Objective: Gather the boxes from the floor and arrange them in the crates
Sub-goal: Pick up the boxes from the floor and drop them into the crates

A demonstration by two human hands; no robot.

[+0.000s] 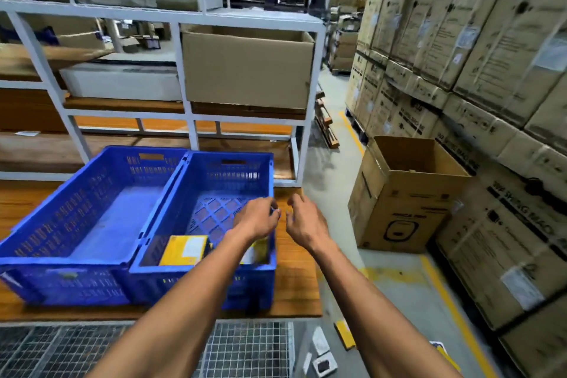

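Observation:
Two blue plastic crates stand side by side on a wooden table. The left crate holds nothing that I can see. In the right crate lies a yellow box at the near end, and a second yellow box shows partly behind my left forearm. My left hand hovers over the right crate's right rim, fingers loosely curled and holding nothing. My right hand hangs just beside it over the table edge, fingers apart. Several small boxes lie on the floor near my feet, one of them yellow.
A white metal rack behind the crates carries a big cardboard carton. An open carton stands on the floor at right, before a wall of stacked cartons. A wire-mesh surface lies in front of the table.

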